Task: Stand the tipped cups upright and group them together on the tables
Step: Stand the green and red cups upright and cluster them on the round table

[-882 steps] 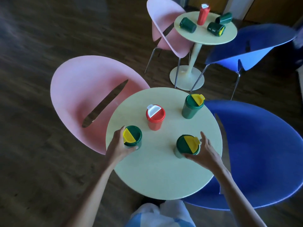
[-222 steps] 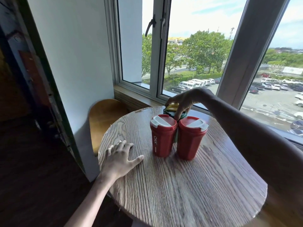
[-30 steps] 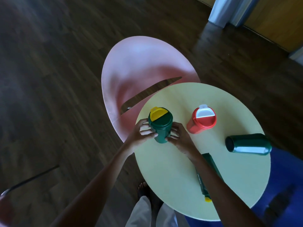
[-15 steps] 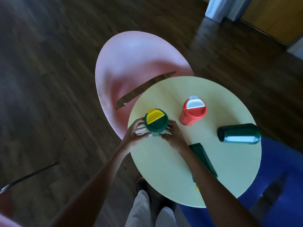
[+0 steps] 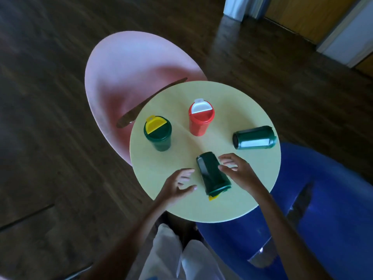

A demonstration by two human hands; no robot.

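Observation:
On the round pale-yellow table a green cup with a yellow lid stands upright at the left, and a red cup with a white lid stands upright at the middle back. One green cup lies tipped at the right. Another tipped green cup lies near the front, lid end toward me. My left hand hovers open just left of it. My right hand is open at its right side, fingertips close to or touching the cup.
A pink chair stands behind the table at the left. A blue chair is tucked at the right. Dark wooden floor surrounds them. My legs in light trousers show below the table's front edge.
Both hands let go of the upright green cup at the left and moved right to either side of the tipped green cup near the front.

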